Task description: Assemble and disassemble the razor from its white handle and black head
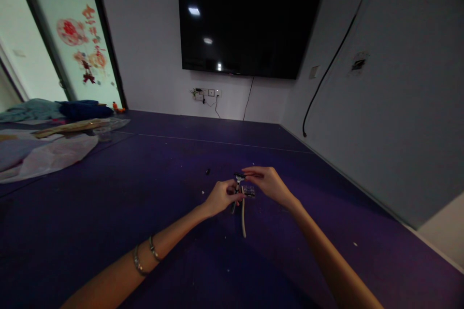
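Note:
A safety razor (pixel 238 183) is held upright near the middle of the head view, its dark head at the top. My left hand (pixel 222 198) is closed around its handle, which sticks out below the fingers. The fingertips of my right hand (pixel 267 181) pinch at the right side of the razor's head. Just behind and right of the left fingers lies a small clear plastic case (pixel 250 191) with dark parts in it. A pale, thin, slightly curved strip (pixel 243 219) stretches down from beside the left fingers; its upper end is partly hidden.
A small black piece (pixel 208 172) and scattered white bits lie on the dark purple surface (pixel 163 231). Plastic sheeting (pixel 58 157) and folded cloth (pixel 85 108) are at the far left. A black cable (pixel 331 65) hangs along the right wall; a television (pixel 250 26) is mounted ahead.

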Tool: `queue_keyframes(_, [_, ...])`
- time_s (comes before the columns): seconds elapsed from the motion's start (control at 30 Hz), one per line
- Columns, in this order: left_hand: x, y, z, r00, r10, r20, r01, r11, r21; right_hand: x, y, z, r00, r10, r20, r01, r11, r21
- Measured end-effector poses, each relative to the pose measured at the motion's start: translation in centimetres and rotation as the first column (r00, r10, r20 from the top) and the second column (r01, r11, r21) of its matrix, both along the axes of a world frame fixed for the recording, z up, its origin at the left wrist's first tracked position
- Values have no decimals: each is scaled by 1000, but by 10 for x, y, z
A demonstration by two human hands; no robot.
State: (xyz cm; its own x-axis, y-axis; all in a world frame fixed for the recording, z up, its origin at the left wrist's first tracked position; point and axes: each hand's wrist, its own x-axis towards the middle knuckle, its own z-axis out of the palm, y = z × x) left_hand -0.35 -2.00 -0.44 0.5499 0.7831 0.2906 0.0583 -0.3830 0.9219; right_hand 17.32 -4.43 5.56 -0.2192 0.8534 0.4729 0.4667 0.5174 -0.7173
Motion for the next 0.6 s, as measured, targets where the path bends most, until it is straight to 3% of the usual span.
queue_keyframes(0.6, [0, 1, -1, 999, 29, 18, -29, 1000, -11, -2, 1, -4, 999, 37, -39, -39, 998, -41])
